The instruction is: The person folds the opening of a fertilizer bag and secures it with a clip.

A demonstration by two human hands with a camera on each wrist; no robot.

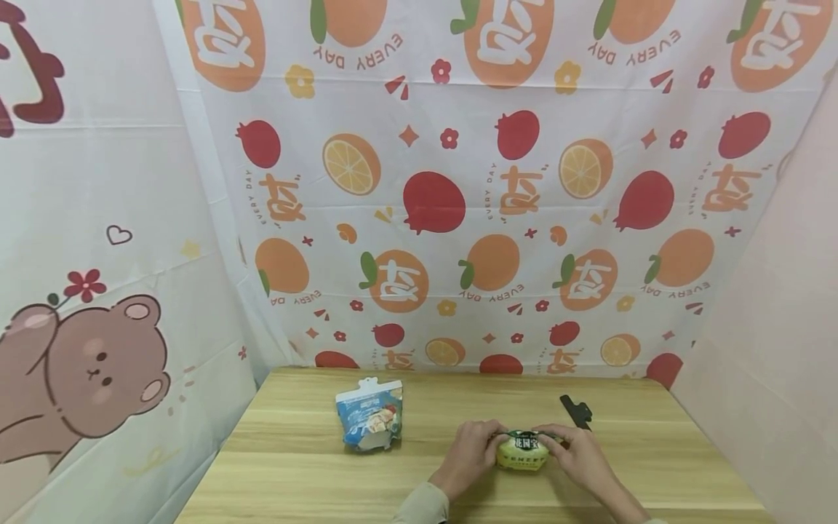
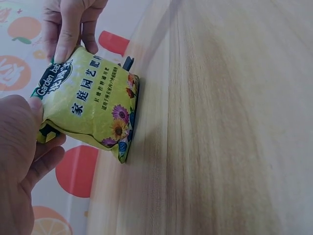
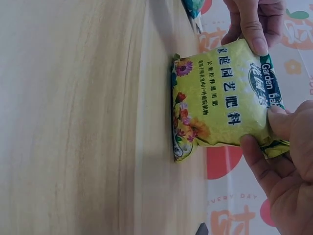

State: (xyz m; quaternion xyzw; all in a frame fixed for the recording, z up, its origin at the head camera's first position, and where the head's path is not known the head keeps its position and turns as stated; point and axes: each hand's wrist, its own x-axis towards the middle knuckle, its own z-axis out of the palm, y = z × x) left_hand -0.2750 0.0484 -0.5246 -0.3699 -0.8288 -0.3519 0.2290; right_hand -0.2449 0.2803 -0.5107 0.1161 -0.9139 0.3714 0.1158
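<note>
A yellow fertilizer bag (image 1: pixel 521 457) with a dark green top edge and printed flowers stands near the front of the table, its lower edge on the wood. My left hand (image 1: pixel 468 453) pinches its top left corner. At the top right corner my right hand (image 1: pixel 582 460) pinches it too. The wrist views show the printed front of the fertilizer bag (image 2: pixel 90 98) and thumbs pressed on its top edge. In the right wrist view, fingers of the right hand (image 3: pixel 288 166) lie behind the bag. The bag's back is hidden.
A blue bag (image 1: pixel 371 422) with a white clip (image 1: pixel 368 391) across its top lies left on the wooden table (image 1: pixel 294 466). Behind the right hand lies a black clip (image 1: pixel 577 413). A fruit-print curtain (image 1: pixel 458 291) hangs at the table's back edge.
</note>
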